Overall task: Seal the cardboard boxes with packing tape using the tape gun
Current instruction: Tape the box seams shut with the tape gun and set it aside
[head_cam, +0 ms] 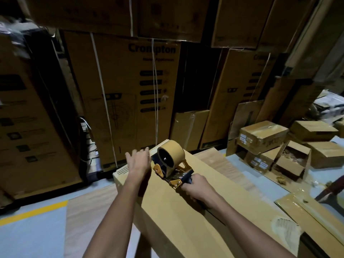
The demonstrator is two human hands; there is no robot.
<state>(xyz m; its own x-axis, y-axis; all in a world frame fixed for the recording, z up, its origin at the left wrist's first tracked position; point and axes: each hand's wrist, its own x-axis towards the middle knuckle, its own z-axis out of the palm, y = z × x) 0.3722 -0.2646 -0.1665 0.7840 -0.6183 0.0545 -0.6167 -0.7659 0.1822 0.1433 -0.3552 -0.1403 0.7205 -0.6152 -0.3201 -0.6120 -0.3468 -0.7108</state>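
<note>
Right hand clenched around the tape gun handle, gun resting on the long cardboard box. Left hand flat on the box top beside it, fingers released.

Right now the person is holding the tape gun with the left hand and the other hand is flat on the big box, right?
Not quite. The head view shows the right hand gripping the tape gun; the left hand lies open on the big box.

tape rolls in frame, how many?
1. A brown tape roll sits on the tape gun, which rests on the long box with the right hand holding it. Others may hide in the clutter at right.
</note>
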